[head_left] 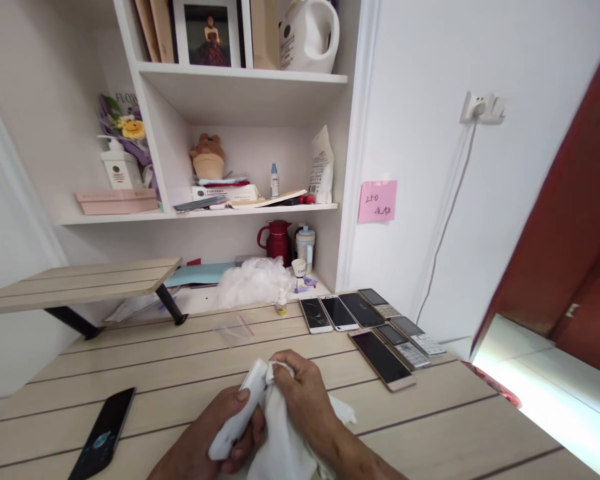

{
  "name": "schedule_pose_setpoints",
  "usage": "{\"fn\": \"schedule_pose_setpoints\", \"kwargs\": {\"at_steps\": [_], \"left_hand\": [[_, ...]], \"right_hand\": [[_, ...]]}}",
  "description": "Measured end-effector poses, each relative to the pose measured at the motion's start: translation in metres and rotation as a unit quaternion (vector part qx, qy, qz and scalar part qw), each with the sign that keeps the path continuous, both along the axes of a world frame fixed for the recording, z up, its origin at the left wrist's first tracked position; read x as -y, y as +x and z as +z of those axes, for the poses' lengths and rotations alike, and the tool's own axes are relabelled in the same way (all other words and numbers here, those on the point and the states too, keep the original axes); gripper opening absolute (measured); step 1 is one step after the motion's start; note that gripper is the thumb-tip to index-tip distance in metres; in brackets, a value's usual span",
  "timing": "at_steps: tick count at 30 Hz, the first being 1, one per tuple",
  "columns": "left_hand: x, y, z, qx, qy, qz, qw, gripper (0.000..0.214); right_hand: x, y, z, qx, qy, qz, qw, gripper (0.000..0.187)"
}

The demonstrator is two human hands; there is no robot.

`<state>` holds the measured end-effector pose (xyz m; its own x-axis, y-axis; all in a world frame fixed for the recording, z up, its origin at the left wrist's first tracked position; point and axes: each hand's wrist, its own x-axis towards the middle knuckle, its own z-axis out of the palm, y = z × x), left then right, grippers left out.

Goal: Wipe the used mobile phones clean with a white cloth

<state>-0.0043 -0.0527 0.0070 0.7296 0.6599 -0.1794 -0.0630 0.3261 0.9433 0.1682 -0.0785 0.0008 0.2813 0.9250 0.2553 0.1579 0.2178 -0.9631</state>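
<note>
At the front of the table, my left hand (215, 427) is closed around a white mobile phone (240, 417), held tilted with its upper end pointing away from me. My right hand (305, 400) pinches a white cloth (283, 440) against that upper end. The rest of the cloth hangs below my right hand, and one corner (344, 410) sticks out to its right. A dark phone (104, 433) lies flat to the left of my hands. Right of my hands lies a gold-rimmed phone (383, 360).
Several phones, such as a white one with a cracked screen (315, 315) and a keypad phone (405, 347), lie at the back right. A small bottle (281, 303) and a clear bag (234, 330) are near the shelf. A wooden riser (90, 280) stands left.
</note>
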Motion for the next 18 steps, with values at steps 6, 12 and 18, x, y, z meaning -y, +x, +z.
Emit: {"fn": "schedule_pose_setpoints", "kwargs": {"at_steps": [6, 12, 18], "left_hand": [[0.0019, 0.0008, 0.0000, -0.020, 0.003, 0.010, 1.000, 0.061], [-0.0019, -0.0017, -0.0054, -0.012, -0.016, -0.010, 1.000, 0.063], [0.0000, -0.0005, -0.0027, -0.030, -0.024, -0.005, 0.999, 0.067]], "right_hand": [[0.0073, -0.0032, 0.0070, 0.094, 0.102, -0.032, 0.990, 0.024], [0.0049, -0.0023, 0.0042, 0.078, 0.060, -0.041, 0.994, 0.025], [0.0071, -0.0019, 0.0080, 0.113, 0.123, -0.041, 0.985, 0.024]]}}
